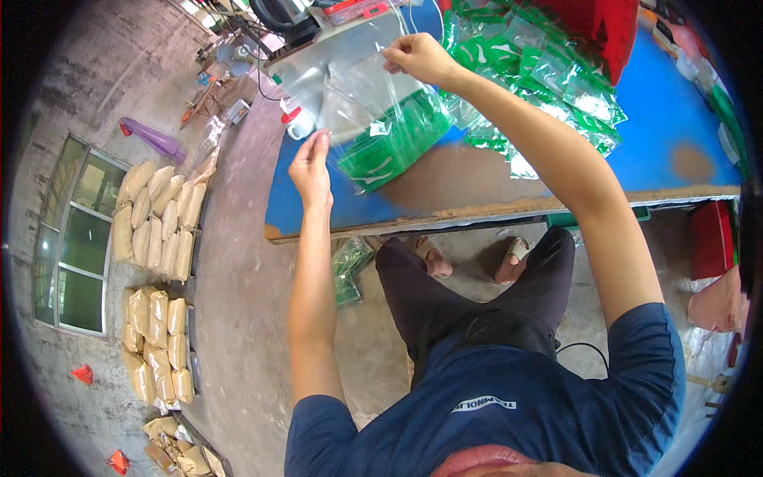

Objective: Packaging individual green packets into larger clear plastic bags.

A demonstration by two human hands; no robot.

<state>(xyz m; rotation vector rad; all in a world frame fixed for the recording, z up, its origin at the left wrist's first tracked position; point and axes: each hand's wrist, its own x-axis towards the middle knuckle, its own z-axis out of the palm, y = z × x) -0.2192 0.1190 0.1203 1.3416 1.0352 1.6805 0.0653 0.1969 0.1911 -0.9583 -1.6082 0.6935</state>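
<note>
At the far left of the frame, tan paper sacks lie stacked on the concrete floor beside a window. Moving right, the left hand rises at centre-left, fingers together and extended upward, touching the lower-left edge of a large clear plastic bag but not visibly clamped on it. That bag hangs in the upper centre, over the blue worn tabletop, and inside it sits a bundle of green flat sachets. The bundle's long axis runs diagonally, from lower left up to upper right, its lower end pointing toward the table's near edge. Further right, the right hand pinches the bag's top edge, thumb and fingers closed on the film. Keeping that pinch firm while the left hand steadies the loose side would likely hold the mouth taut and keep the bundle from sliding out. At upper right, a heap of loose green sachets covers the table.
</note>
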